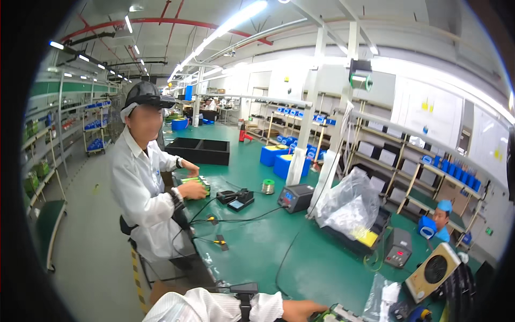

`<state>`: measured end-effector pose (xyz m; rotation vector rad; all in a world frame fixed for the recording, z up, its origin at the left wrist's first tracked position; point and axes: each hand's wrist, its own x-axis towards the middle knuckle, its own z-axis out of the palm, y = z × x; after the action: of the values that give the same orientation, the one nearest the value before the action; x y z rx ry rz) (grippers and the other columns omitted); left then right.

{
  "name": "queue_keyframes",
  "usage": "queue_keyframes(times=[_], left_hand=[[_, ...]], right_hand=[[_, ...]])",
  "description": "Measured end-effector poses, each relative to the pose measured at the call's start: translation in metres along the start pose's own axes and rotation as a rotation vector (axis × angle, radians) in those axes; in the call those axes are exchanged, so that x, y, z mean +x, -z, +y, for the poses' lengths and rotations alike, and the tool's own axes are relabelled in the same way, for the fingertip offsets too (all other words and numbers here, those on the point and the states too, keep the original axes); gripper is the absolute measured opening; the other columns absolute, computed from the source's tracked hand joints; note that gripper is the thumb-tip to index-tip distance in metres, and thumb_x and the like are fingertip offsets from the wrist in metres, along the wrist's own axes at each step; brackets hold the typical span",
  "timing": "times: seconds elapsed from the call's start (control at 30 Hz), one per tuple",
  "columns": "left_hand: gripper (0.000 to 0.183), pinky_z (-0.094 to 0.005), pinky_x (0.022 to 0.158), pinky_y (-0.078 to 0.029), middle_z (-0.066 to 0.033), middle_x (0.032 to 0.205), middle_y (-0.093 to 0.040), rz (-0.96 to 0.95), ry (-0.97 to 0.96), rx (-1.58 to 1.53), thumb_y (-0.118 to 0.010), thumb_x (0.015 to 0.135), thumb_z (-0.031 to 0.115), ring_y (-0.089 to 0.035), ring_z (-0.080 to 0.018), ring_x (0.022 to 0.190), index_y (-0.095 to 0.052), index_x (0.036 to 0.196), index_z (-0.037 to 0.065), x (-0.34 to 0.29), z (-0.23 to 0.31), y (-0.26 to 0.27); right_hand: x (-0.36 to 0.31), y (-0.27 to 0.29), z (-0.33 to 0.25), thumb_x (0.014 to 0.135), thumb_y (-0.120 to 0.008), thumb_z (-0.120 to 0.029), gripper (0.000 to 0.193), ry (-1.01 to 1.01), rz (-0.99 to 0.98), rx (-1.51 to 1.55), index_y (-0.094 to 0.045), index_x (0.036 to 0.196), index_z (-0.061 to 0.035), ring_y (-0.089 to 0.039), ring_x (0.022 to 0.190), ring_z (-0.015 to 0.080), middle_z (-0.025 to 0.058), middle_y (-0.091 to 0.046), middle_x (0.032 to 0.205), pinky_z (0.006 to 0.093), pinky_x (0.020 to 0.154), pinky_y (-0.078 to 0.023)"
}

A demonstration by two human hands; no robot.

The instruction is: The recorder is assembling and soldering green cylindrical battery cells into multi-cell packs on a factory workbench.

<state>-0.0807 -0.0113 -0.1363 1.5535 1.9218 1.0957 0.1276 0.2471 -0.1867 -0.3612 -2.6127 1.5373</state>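
My left hand (301, 310) reaches in at the lower edge, in a white sleeve with a black strap round the wrist. Its fingers close on the near end of a green battery pack (339, 314) with pale metal strips on top. The frame's edge cuts off the lower part of both. My right hand is out of view. Beside the pack lies a clear plastic bag (382, 298).
A co-worker (147, 172) at the left handles another green pack (203, 185). Along the green bench (257, 241) stand solder stations (296, 198), a solder spool (267, 186), a bag-filled black bin (348, 214), a small fan (433, 271) and a black divided tray (198, 150). Cables cross the bench.
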Motion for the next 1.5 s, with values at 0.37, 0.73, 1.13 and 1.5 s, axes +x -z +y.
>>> queue_keyframes(times=[0.37,0.73,1.13,1.5], left_hand=[[0.047,-0.0212,0.067,-0.043,-0.0007,0.089,-0.061,0.055,0.386,-0.933,-0.065,0.095,0.037,-0.052,-0.0053,0.076,-0.060,0.117,-0.004,-0.020,0.029,-0.018],[0.045,-0.0203,0.041,-0.027,-0.0040,0.086,-0.067,0.005,0.940,-1.755,-0.060,0.092,0.056,-0.045,-0.0091,0.050,-0.066,0.104,0.013,-0.073,0.027,-0.098],[0.067,-0.0202,0.031,-0.029,-0.0074,0.074,-0.069,-0.111,0.888,-1.691,-0.043,0.088,0.076,-0.045,-0.0106,0.037,-0.064,0.105,0.016,-0.057,0.045,-0.069],[0.068,-0.0368,0.056,-0.053,-0.0183,0.079,-0.069,-0.090,1.026,-1.549,-0.046,0.093,0.066,-0.067,-0.0298,0.065,-0.060,0.094,-0.001,-0.061,0.006,-0.064]], right_hand=[[-0.004,0.013,-0.100,0.097,-0.058,-0.037,0.051,-0.194,0.197,0.388,-0.057,0.127,0.0040,-0.057,0.112,0.0228,0.0152,-0.061,0.125,0.0332,0.098,-0.043],[-0.041,-0.014,-0.106,0.101,-0.050,-0.040,0.044,-0.823,-0.282,1.040,-0.055,0.133,-0.0106,-0.061,0.109,0.0222,0.0077,-0.062,0.127,0.0368,0.093,-0.050],[0.003,0.012,-0.088,0.093,-0.048,-0.061,0.057,-1.002,-0.453,0.644,-0.061,0.113,-0.0098,-0.067,0.057,0.0153,0.0028,-0.070,0.084,0.0295,0.039,-0.052],[0.043,0.025,-0.063,0.102,-0.041,-0.041,0.043,-0.966,-0.635,0.239,-0.061,0.109,-0.0042,-0.070,0.062,0.0158,0.0108,-0.072,0.084,0.0220,0.048,-0.054]])
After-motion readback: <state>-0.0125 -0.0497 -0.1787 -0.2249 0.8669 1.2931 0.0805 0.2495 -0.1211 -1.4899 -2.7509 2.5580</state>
